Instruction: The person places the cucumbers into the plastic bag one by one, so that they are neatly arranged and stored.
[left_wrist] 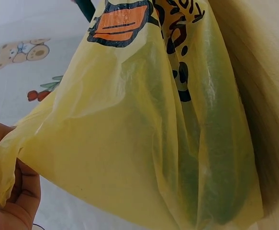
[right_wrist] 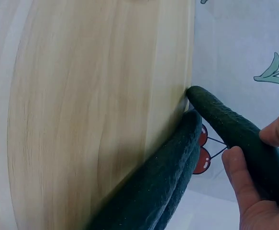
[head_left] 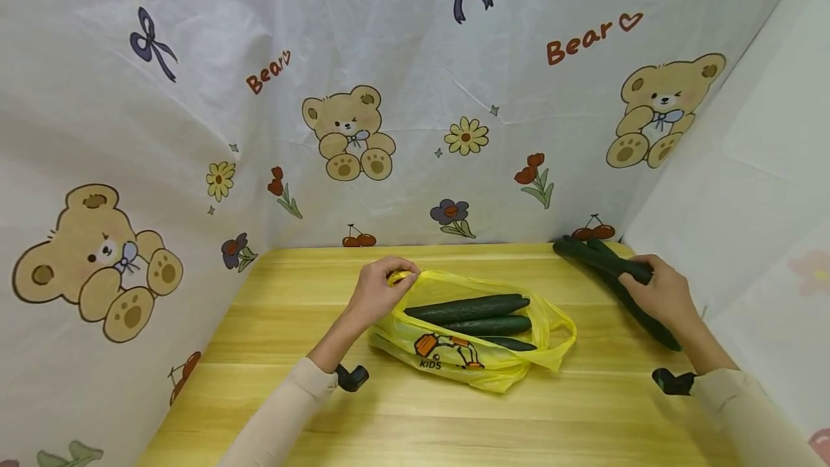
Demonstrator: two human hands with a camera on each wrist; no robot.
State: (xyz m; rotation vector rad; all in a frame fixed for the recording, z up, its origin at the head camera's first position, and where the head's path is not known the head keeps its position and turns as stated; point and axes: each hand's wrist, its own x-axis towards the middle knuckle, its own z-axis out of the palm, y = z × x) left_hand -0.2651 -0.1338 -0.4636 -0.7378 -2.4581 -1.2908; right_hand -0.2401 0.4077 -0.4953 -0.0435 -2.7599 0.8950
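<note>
A yellow plastic bag [head_left: 402, 344] with an excavator print lies on its side, and several cucumbers [head_left: 476, 308] show through its mouth. My left hand [head_left: 379, 290] pinches the bag's upper left edge and holds it raised; in the left wrist view, bunched yellow plastic [left_wrist: 3, 172] sits between thumb and fingers. At the far right corner, my right hand [head_left: 664, 294] grips one end of a cucumber [head_left: 599, 258]. This cucumber [right_wrist: 239, 127] points away from the hand, its far end close to two other cucumbers [right_wrist: 153, 182] lying side by side on the table.
The wooden table [head_left: 415, 424] meets a printed white cloth [head_left: 402, 215] at the back and a white side wall [head_left: 746, 236] on the right. Black wrist mounts [head_left: 352, 378] show under both forearms.
</note>
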